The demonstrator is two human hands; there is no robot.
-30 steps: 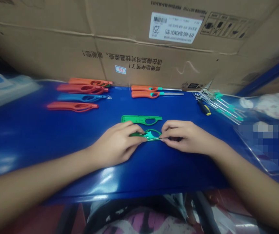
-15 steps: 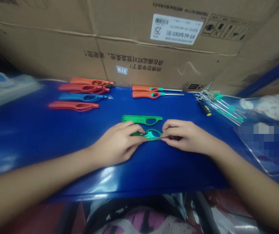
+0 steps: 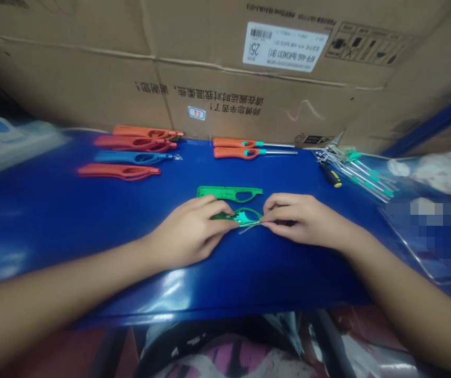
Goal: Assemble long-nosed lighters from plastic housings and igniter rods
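Note:
My left hand [image 3: 196, 228] is closed on the rear part of a green lighter half-shell [image 3: 253, 211], its thumb and index finger pressing near a teal trigger piece [image 3: 243, 217] inside. At the shell's front end my right hand [image 3: 294, 218] pinches a thin wire [image 3: 253, 224] that runs along the lower edge; its tip is hidden by the fingers. A loose strand sticks out just below the shell. Beyond my hands, another green half-shell [image 3: 229, 193] lies with its inside facing up.
Red, orange and blue lighter shells [image 3: 130, 156] lie at the back left. Two orange lighters [image 3: 233, 153] with metal tubes lie by the cardboard box [image 3: 209, 68]. A screwdriver [image 3: 331, 176] and a pile of metal tubes with teal parts [image 3: 363, 170] are at the back right.
A thin strand now shows below the green shell's lower edge. The right fingertips have shifted very slightly; my left hand keeps its place.

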